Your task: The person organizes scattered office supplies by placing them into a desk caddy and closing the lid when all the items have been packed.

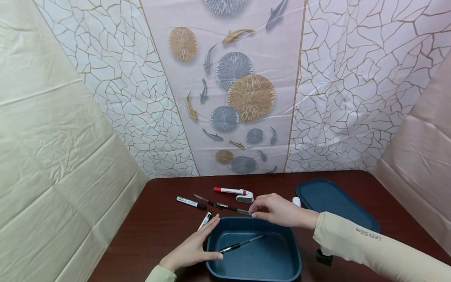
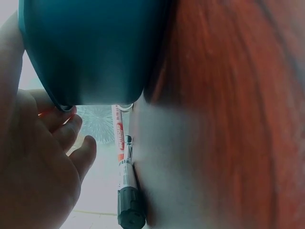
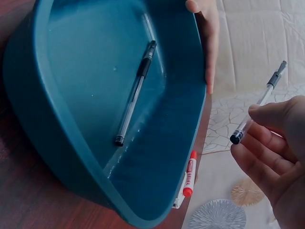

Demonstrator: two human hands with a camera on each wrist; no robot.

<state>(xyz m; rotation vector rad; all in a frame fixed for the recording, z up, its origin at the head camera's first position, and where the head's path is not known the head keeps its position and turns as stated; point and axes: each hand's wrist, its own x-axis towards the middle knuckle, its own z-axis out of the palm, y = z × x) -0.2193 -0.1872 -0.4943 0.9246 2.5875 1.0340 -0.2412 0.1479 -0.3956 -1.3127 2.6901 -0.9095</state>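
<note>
My right hand (image 1: 273, 209) pinches a clear-barrelled gel pen (image 3: 259, 100) with a black grip near its black-plugged end. In the head view this pen is just beyond the far rim of a dark blue plastic box (image 1: 253, 276). My left hand (image 1: 193, 246) holds the box's left wall, thumb over the rim and fingers along the outside. Inside the box lies a similar pen (image 3: 136, 93). Another pen (image 1: 202, 198) lies on the table, its near end overlapping the held pen's tip. A black-capped marker (image 1: 205, 220) is beside my left fingertips.
Beyond the box lie another black-capped marker (image 1: 190, 202), a red-capped marker (image 1: 229, 190) and a small white-and-grey object (image 1: 244, 197). At right is a blue lid (image 1: 331, 197), with a white object (image 1: 296, 201) beside it. A black object (image 1: 324, 258) sits partly under my right sleeve.
</note>
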